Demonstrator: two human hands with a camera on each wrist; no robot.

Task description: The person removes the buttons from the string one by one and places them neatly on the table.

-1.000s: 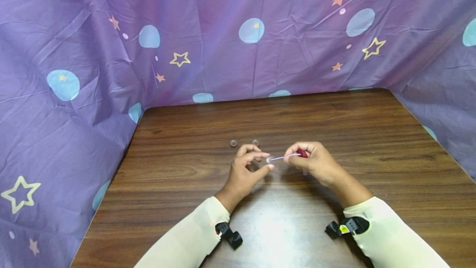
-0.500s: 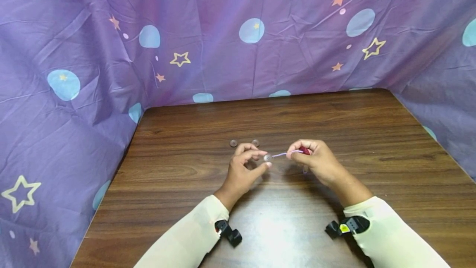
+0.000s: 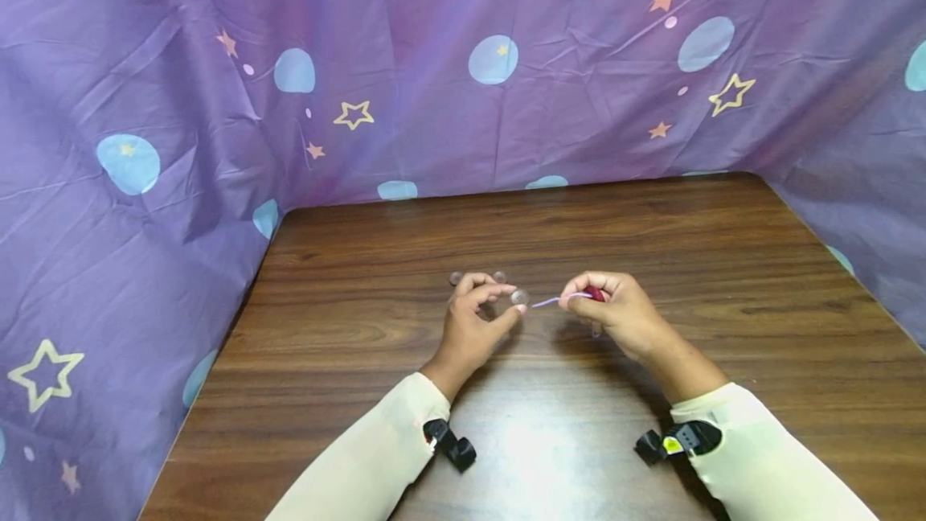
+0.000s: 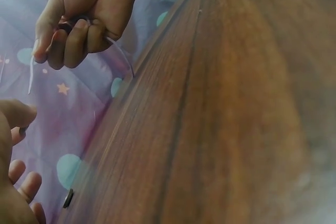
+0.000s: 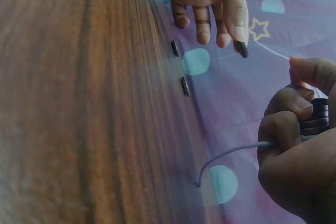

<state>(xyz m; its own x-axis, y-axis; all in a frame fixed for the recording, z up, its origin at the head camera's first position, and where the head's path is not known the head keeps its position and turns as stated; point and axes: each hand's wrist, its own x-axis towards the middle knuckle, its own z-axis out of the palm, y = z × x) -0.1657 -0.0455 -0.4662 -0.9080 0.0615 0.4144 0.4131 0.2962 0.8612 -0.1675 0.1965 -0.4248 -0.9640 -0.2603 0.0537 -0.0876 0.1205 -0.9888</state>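
Note:
Between thumb and index finger, my left hand [image 3: 470,328] pinches a round button [image 3: 519,297], which appears dark and edge-on in the right wrist view [image 5: 241,49]. Facing it, my right hand [image 3: 622,308] pinches a pale purple cord [image 3: 546,302], whose short free end points toward the button without touching it. Curled right fingers also hold a dark red thing [image 3: 596,293]; in the right wrist view a stack of dark discs [image 5: 315,124] shows inside that hand. The cord's other end [image 5: 231,151] hangs below the right hand toward the tabletop.
Two more buttons [image 3: 456,278] [image 5: 184,86] lie on the wooden table [image 3: 362,248] just beyond my left hand. A purple cloth [image 3: 405,38] with stars and planets hangs along the back and sides. Black wrist cameras sit on both sleeves.
A second ago the cord end met the button; now a gap separates them. The button has moved up slightly and turned its face more into view, while the right hand has drawn slightly right.

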